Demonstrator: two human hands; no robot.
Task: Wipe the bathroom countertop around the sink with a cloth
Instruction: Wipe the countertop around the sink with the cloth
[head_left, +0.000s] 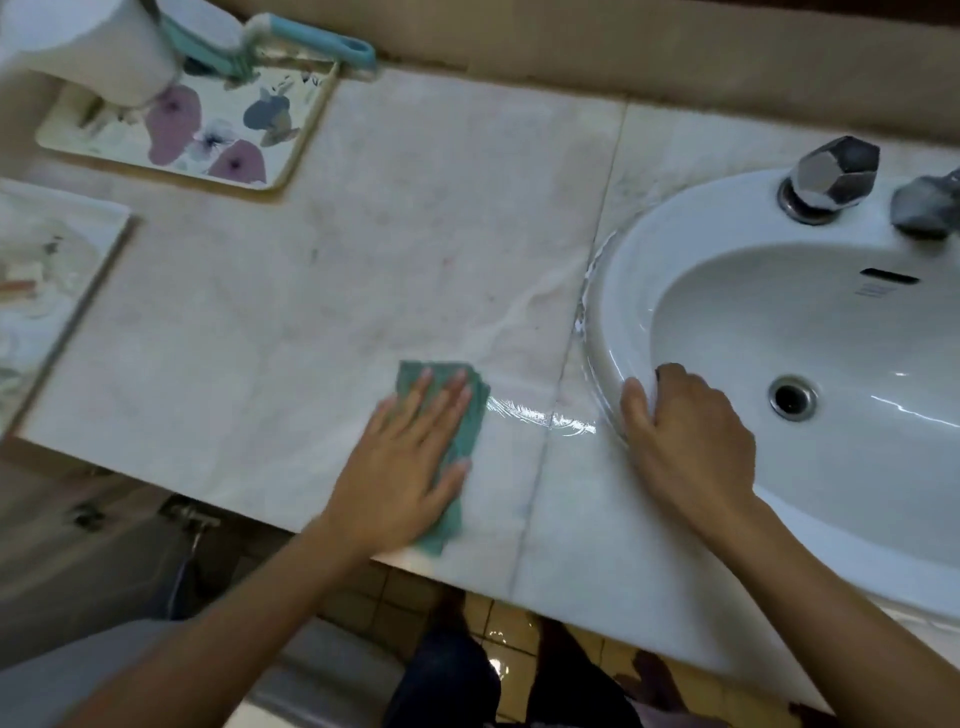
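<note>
left hand (410, 462) flat on green cloth (475, 431), fingers straight, on the bench (311, 312) left of the sink (623, 291), right hand (691, 441) gripping its rim, fingers curled

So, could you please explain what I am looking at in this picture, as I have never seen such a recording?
There is no machine here. A person wears a camera on the head, and it looks down at their own two hands. The left hand lies flat on a green cloth and presses it on the pale stone countertop. The right hand holds the rim of the white sink, fingers curled over its edge. A wet streak glints between cloth and sink. Far left, a white cup stands on a flowered tray.
</note>
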